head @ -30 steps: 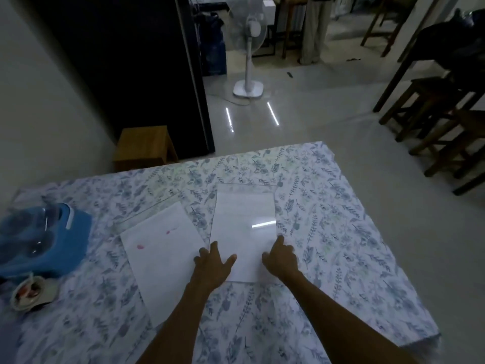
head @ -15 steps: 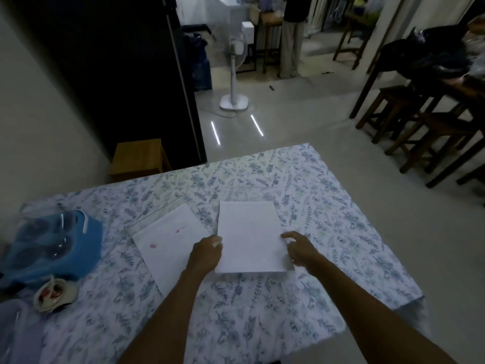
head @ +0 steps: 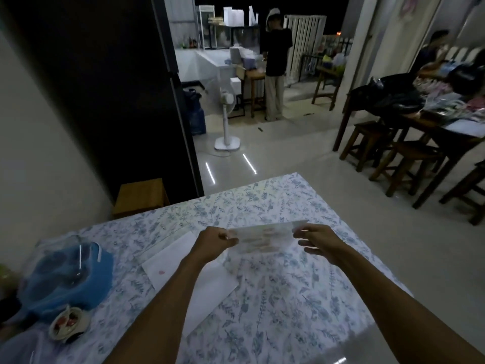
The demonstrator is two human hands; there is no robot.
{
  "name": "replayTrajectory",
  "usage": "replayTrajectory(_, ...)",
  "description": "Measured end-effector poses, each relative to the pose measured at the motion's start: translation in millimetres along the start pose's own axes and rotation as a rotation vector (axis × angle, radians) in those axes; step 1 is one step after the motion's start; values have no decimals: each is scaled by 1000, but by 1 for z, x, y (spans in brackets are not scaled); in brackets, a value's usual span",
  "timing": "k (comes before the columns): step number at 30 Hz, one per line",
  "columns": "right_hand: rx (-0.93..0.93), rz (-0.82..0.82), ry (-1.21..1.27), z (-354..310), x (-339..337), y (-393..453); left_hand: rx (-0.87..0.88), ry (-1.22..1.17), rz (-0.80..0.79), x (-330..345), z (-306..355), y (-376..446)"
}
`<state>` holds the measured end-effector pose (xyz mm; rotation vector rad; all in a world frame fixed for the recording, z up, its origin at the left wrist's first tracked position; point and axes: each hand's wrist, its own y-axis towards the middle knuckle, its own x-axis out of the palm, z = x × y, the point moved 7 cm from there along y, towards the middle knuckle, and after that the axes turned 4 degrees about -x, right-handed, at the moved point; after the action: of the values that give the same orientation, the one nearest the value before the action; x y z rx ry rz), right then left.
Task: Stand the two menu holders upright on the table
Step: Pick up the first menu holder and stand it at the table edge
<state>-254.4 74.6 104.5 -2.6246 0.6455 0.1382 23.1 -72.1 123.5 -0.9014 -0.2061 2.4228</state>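
Observation:
One clear menu holder (head: 265,239) with a sheet inside is lifted off the floral tablecloth (head: 288,298) and tilted, its top edge up. My left hand (head: 214,244) pinches its left edge and my right hand (head: 316,240) pinches its right edge. The second menu holder (head: 168,264), white with a small red mark, lies flat on the table to the left, partly under my left forearm.
A blue container (head: 67,279) and a small bowl (head: 69,325) sit at the table's left. A wooden stool (head: 140,197) stands beyond the far edge. A standing fan (head: 227,122), dark tables with stools (head: 409,156) and a standing person (head: 275,67) are farther off.
Both hands went from resting on the flat right menu holder to gripping its sides and raising it off the table. The camera view tilted upward.

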Motion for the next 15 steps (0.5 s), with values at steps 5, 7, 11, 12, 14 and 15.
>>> replayTrajectory(5, -53, 39, 69, -16, 9, 15, 54, 18, 141, -4, 6, 21)
replayTrajectory(7, -54, 54, 55, -13, 16, 27, 43, 14, 191, -5, 6, 29)
replayTrajectory(11, -16, 56, -26, 12, 30, 57, -12, 33, 181, 5, -7, 52)
replayTrajectory(12, -4, 56, -61, 20, 32, 65, -29, 28, 176, 9, -11, 58)
replayTrajectory(14, 26, 46, -135, 35, 36, 79, -68, 15, 162, 20, -20, 69)
replayTrajectory(15, 42, 35, -167, 44, 38, 86, -82, 10, 154, 27, -26, 75)
